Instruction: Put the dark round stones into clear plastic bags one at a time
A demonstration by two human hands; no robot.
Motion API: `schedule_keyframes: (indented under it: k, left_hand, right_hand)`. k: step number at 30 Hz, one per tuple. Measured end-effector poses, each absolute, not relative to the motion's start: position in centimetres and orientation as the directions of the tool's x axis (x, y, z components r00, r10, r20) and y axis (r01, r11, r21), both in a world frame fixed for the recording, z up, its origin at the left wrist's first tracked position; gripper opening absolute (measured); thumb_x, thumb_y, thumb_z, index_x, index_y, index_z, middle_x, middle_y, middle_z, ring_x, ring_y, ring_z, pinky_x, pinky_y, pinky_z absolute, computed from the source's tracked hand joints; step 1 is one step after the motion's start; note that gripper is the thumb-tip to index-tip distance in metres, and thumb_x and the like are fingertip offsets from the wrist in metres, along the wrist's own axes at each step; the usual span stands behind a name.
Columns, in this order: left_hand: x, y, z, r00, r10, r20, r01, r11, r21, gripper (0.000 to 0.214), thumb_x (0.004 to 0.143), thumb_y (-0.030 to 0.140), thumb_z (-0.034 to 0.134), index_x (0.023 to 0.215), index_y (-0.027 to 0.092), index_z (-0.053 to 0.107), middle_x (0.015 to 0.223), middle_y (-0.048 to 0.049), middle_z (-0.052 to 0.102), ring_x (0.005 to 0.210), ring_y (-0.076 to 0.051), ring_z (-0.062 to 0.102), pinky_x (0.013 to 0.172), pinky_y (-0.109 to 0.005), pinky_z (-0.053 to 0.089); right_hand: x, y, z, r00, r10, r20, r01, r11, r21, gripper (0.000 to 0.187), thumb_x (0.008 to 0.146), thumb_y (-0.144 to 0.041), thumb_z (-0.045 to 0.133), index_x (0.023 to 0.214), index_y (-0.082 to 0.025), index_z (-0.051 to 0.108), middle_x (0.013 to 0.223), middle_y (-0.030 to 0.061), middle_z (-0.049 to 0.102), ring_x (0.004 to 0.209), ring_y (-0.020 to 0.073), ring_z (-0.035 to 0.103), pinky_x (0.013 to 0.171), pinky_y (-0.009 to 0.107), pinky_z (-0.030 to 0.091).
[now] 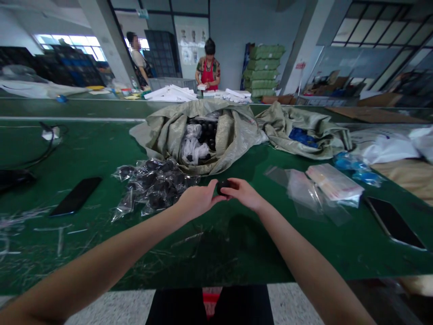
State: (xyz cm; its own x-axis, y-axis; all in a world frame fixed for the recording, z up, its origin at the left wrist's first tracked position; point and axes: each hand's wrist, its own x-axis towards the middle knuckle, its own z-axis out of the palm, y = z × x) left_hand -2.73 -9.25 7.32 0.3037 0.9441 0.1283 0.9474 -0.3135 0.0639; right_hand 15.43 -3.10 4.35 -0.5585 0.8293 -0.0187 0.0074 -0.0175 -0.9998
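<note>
A small round black ball-like piece (223, 187) is held over the green table, between my two hands. My right hand (246, 194) pinches it from the right with thumb and fingertips. From the left, my left hand (198, 198) closes on it, thumb raised and fingers underneath. Beside my left hand lies a pile of clear bags (155, 183) with black pieces inside. Beyond my hands, an open woven sack (237, 131) holds more black round pieces (207, 131) and a whitish plastic bundle (193, 144). Flat clear bags (333, 180) are stacked right of my right hand.
Phones lie at the left (77, 195) and the right (394, 221) of the green table (111, 257). A second woven sack (287, 122) has blue pieces (304, 136) in it. Across the table, a person in a red apron (210, 72) handles white pieces.
</note>
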Motion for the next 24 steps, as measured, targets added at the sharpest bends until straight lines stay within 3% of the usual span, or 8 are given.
schedule_keyframes:
  k: [2,5,8,10,14,18,22,24]
  left_hand:
    - [-3.7,-10.2,7.6,0.246,0.966,0.081,0.969,-0.248,0.018,0.063,0.096,0.058,0.021,0.110,0.013,0.063,0.081,-0.0147,0.070,0.077,-0.030,0.069,0.069,-0.039,0.049]
    - [-6.3,-13.1,8.1,0.304,0.953,-0.014,0.953,-0.304,-0.013,0.068,0.092,0.063,0.025,0.092,0.013,0.072,0.103,-0.0210,0.068,0.102,-0.035,0.064,0.090,-0.050,0.045]
    - [-9.0,-16.2,9.0,0.477,0.852,-0.216,0.879,-0.468,0.093,0.077,0.076,0.076,0.047,0.132,0.024,0.059,0.147,-0.0173,0.044,0.134,-0.042,0.039,0.107,-0.061,0.027]
    - [-9.8,-17.1,9.8,0.548,0.786,-0.285,0.836,-0.518,0.178,0.086,0.073,0.075,0.054,0.145,0.030,0.042,0.153,-0.0125,0.035,0.139,-0.038,0.035,0.110,-0.057,0.026]
    - [-8.3,-14.9,10.1,0.511,0.858,-0.057,0.826,-0.471,0.311,0.053,0.092,0.054,0.043,0.136,0.027,0.054,0.130,-0.0079,0.063,0.112,-0.023,0.063,0.097,-0.038,0.047]
    - [-4.6,-10.0,7.9,0.437,0.844,0.312,0.822,-0.515,0.243,0.047,0.094,0.045,0.046,0.129,0.017,0.058,0.125,-0.0124,0.065,0.110,-0.024,0.063,0.095,-0.039,0.049]
    - [-2.1,-7.2,6.4,0.543,0.813,0.210,0.783,-0.581,0.224,0.028,0.094,0.032,0.048,0.097,0.020,0.072,0.085,-0.0058,0.073,0.083,-0.020,0.066,0.080,-0.033,0.048]
    - [-1.8,-7.1,6.3,0.571,0.807,0.151,0.778,-0.591,0.216,0.031,0.095,0.026,0.043,0.087,0.021,0.073,0.080,-0.0048,0.072,0.082,-0.019,0.065,0.081,-0.034,0.046]
  right_hand:
    - [16.9,-2.0,4.1,-0.445,0.895,-0.037,-0.036,-0.060,-0.998,0.025,0.073,-0.033,0.073,0.089,-0.015,0.064,0.079,0.0046,0.068,0.063,0.0126,0.062,0.056,0.024,0.047]
    - [19.6,-0.5,3.7,-0.295,0.954,-0.060,-0.139,-0.105,-0.985,0.024,0.073,-0.032,0.071,0.089,-0.015,0.063,0.081,0.0065,0.069,0.062,0.0122,0.063,0.052,0.022,0.045]
    - [21.1,-0.4,3.7,-0.354,0.932,-0.076,-0.156,-0.139,-0.978,0.023,0.074,-0.033,0.068,0.086,-0.014,0.062,0.079,0.0083,0.070,0.061,0.0128,0.063,0.052,0.023,0.045]
    - [21.1,-0.9,3.7,-0.454,0.887,-0.079,-0.117,-0.148,-0.982,0.024,0.073,-0.031,0.067,0.088,-0.013,0.062,0.079,0.0085,0.070,0.062,0.0136,0.064,0.053,0.023,0.046]
    - [19.9,-1.8,3.8,-0.560,0.825,-0.078,-0.046,-0.125,-0.991,0.025,0.072,-0.026,0.066,0.095,-0.013,0.063,0.083,0.0074,0.070,0.066,0.0144,0.065,0.058,0.025,0.047]
    - [19.5,-2.2,3.6,-0.630,0.773,-0.075,0.000,-0.096,-0.995,0.023,0.074,-0.025,0.064,0.094,-0.014,0.064,0.084,0.0061,0.070,0.069,0.0150,0.066,0.061,0.026,0.048]
    - [20.2,-2.6,4.0,-0.669,0.741,-0.061,0.026,-0.058,-0.998,0.026,0.074,-0.030,0.068,0.095,-0.014,0.065,0.087,0.0066,0.071,0.075,0.0167,0.067,0.063,0.026,0.049]
    - [20.7,-2.4,4.2,-0.655,0.754,-0.042,0.026,-0.033,-0.999,0.030,0.074,-0.033,0.070,0.098,-0.015,0.066,0.097,0.0086,0.071,0.086,0.0188,0.067,0.071,0.029,0.052]
